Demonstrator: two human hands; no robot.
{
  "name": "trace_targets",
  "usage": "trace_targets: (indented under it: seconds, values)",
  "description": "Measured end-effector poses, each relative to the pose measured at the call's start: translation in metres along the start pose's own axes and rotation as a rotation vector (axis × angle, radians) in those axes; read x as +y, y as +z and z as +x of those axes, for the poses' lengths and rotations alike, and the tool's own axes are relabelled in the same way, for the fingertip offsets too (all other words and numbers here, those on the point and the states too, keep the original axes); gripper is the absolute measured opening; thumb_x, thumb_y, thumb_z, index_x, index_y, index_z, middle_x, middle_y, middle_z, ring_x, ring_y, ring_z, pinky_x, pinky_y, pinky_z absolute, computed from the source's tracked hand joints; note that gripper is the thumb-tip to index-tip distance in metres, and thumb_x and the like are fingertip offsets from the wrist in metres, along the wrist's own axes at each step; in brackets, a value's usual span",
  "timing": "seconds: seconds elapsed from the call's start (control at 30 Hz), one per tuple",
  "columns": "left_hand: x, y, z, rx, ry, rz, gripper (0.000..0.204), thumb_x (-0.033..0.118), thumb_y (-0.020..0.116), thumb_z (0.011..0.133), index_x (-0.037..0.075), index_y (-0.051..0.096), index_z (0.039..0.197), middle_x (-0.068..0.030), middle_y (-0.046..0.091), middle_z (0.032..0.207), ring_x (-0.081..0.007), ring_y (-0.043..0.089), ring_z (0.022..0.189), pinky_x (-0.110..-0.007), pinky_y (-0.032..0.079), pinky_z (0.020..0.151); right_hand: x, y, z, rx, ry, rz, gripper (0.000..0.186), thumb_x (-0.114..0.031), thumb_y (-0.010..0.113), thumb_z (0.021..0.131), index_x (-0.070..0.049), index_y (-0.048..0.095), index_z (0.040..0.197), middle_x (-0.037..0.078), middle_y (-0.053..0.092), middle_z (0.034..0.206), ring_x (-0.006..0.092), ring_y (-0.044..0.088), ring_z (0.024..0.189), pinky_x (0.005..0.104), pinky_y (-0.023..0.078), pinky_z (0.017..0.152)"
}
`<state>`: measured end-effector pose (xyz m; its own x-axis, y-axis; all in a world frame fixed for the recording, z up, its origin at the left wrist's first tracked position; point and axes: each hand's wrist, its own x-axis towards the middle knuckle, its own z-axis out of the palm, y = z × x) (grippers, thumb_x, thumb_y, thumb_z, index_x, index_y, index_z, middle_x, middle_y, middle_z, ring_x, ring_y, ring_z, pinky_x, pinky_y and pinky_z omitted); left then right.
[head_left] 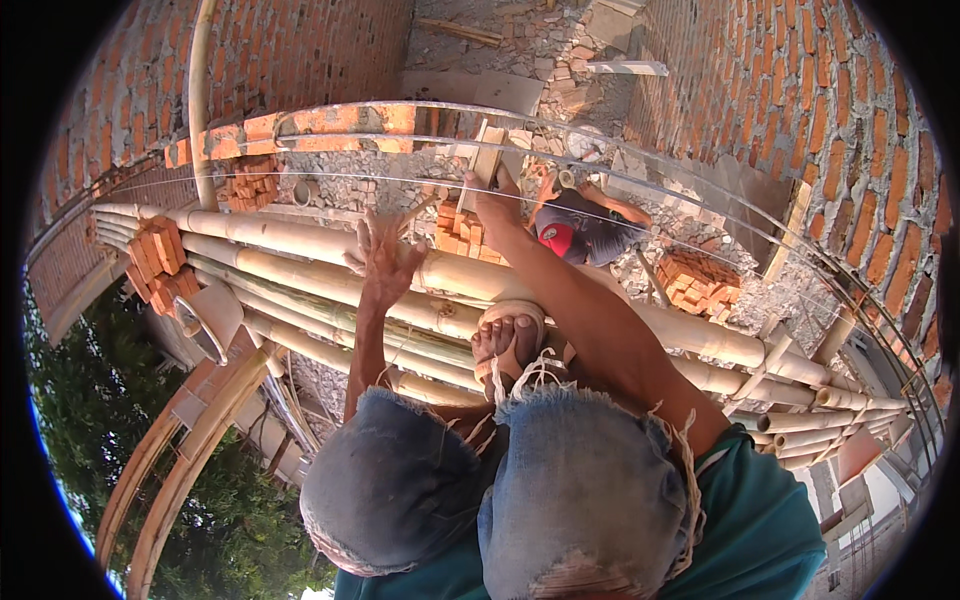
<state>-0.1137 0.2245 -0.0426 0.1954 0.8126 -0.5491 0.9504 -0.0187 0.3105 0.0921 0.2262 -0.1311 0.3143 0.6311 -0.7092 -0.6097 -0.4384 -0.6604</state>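
- Brick walls (830, 120) rise on both sides of a bamboo scaffold (330, 260) whose poles run from upper left to lower right.
- At upper centre, a wooden float (487, 150) stands on end, its long axis near vertical.
- Right hand (497, 205), arm stretched up from lower right, has its grip clenched on the float's lower end.
- Left hand (385, 255) is released, fingers spread, over the poles.
- Another person (580, 230) crouches below among stacked bricks (700, 280).

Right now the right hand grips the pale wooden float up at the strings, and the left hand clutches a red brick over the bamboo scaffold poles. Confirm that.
Not quite. The head view shows the left hand empty, fingers spread above the pale bamboo scaffold poles, holding no brick. The right hand does grip the pale wooden float.
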Motion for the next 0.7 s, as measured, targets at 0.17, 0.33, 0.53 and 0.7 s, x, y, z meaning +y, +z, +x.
trace_targets:
  seconds: [0.17, 0.33, 0.53, 0.7]
  values:
    - [0.005, -0.022, 0.006, -0.195, 0.063, -0.021, 0.079, 0.064, 0.059, 0.092, 0.021, 0.037, 0.154, -0.0295, 0.003, 0.165, -0.0472, -0.009, 0.152, -0.061, 0.006, 0.12, 0.003, 0.027, 0.029, -0.031, -0.089, -0.035, 0.038, -0.017, 0.072, 0.093, -0.001, 0.059, 0.125, 0.011, 0.069, 0.111, 0.0198, 0.062, 0.098, 0.0353, 0.049, 0.088]
    - [0.0, -0.018, 0.005, -0.2, 0.04, 0.036, 0.077, 0.064, 0.059, 0.092, 0.023, 0.039, 0.154, -0.0306, 0.011, 0.163, -0.0493, -0.005, 0.151, -0.061, 0.006, 0.12, 0.006, 0.036, 0.041, -0.199, -0.207, 0.11, 0.061, -0.015, 0.072, 0.091, 0.001, 0.047, 0.144, 0.013, 0.067, 0.122, 0.0191, 0.06, 0.107, 0.0332, 0.047, 0.096]
    - [-0.004, -0.021, 0.009, -0.276, 0.079, 0.007, 0.076, 0.064, 0.057, 0.094, 0.022, 0.038, 0.154, -0.0135, 0.018, 0.167, -0.0449, -0.006, 0.152, -0.062, -0.006, 0.119, 0.002, 0.043, 0.057, -0.277, -0.23, 0.152, 0.074, -0.009, 0.074, 0.09, 0.0, 0.037, 0.153, 0.011, 0.059, 0.135, 0.0153, 0.056, 0.115, 0.0283, 0.049, 0.096]
    - [0.006, -0.029, 0.005, -0.303, 0.023, -0.055, 0.076, 0.066, 0.059, 0.091, 0.025, 0.042, 0.152, -0.0153, 0.007, 0.169, -0.0413, -0.013, 0.153, -0.072, -0.015, 0.11, -0.006, 0.036, 0.052, -0.32, -0.153, 0.124, 0.079, -0.012, 0.076, 0.089, -0.001, 0.033, 0.155, 0.017, 0.048, 0.149, 0.0219, 0.048, 0.131, 0.0339, 0.042, 0.109]
